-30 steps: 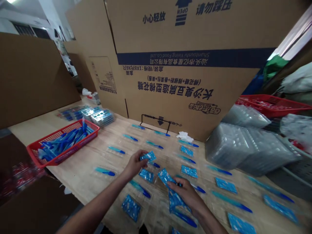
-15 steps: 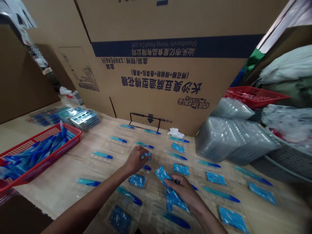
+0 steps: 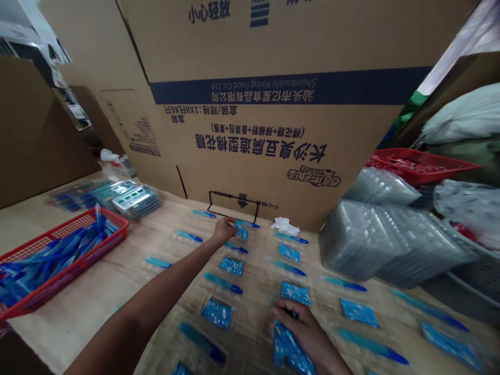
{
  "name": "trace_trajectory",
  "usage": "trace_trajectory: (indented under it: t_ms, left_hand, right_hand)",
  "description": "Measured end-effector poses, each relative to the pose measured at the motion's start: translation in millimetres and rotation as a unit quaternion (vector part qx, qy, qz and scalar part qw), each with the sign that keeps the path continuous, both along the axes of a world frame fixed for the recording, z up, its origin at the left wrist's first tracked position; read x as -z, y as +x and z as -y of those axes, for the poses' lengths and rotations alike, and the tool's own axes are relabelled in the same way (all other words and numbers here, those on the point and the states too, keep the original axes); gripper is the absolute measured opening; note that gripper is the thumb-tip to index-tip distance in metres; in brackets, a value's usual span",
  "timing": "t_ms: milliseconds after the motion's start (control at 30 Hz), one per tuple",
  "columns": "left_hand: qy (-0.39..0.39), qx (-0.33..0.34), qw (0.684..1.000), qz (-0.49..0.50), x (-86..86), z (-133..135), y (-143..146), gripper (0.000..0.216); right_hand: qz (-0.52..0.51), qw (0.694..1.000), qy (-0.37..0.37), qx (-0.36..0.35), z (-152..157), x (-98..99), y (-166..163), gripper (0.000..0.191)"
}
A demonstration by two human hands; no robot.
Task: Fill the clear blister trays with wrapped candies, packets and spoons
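Left hand has advanced, fingers pinching 1 packet; right hand clasps more packets. Best laid flat, pen uncovered.

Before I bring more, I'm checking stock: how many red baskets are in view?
2: one red basket, holding pens, left of the left hand; another basket at right, by the clear plastic. More may be hidden.

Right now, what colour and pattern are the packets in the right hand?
The packets: blue with pale specks, best in the head view.
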State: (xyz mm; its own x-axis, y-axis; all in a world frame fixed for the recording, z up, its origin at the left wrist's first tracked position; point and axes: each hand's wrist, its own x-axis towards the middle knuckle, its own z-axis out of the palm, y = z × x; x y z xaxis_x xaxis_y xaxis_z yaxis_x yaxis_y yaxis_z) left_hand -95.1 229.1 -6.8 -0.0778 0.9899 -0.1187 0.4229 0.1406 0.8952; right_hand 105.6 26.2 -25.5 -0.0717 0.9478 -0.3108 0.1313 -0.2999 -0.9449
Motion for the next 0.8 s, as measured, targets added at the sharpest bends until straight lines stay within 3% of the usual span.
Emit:
trace_trajectory:
  t_ms: [67, 133, 267, 300, 367, 400, 567, 700, 800]
  left_hand:
    - [0.009, -0.007, 0.999, -0.038, -0.7, -5, 6, 0.024]
    - [0.027, -0.006, 0.998, -0.059, -3.5, 7, 11, 0.03]
    - [0.028, 0.058, 0.997, -0.04, -7.9, 75, 21, 0.037]
    - [0.01, 0.101, 0.995, -0.015, -7.9, 98, 24, 0.032]
    - [-0.057, 0.243, 0.956, 0.152, -6.7, 142, 28, 0.034]
    - [-0.076, 0.249, 0.941, 0.218, -5.8, 161, 29, 0.04]
    - [-0.096, 0.091, 0.927, 0.352, -3.3, 216, 17, 0.04]
    - [-0.062, 0.075, 0.93, 0.355, -1.3, 246, -4, 0.038]
    - [-0.018, 0.007, 0.941, 0.339, 3.8, 268, -22, 0.034]
  right_hand:
    - [-0.001, 1.0, -0.005, 0.01, 2, 2.3, 3, 0.045]
    - [-0.007, 0.999, -0.012, 0.036, 2, 3.5, 5, 0.046]
    - [-0.042, 0.993, -0.001, 0.109, -2, -1.3, 3, 0.047]
    - [-0.049, 0.992, 0.007, 0.116, -5, -3.3, 1, 0.048]
    - [-0.054, 0.991, 0.026, 0.116, -9, -6.9, -7, 0.048]
    - [-0.052, 0.992, 0.034, 0.109, -11, -8.4, -11, 0.048]
    - [-0.026, 0.999, 0.032, 0.034, -3, -9.0, -36, 0.05]
    - [0.006, 0.999, 0.044, -0.005, 12, -1.7, -59, 0.05]
    - [0.014, 0.998, 0.045, -0.041, 21, -1.4, -80, 0.049]
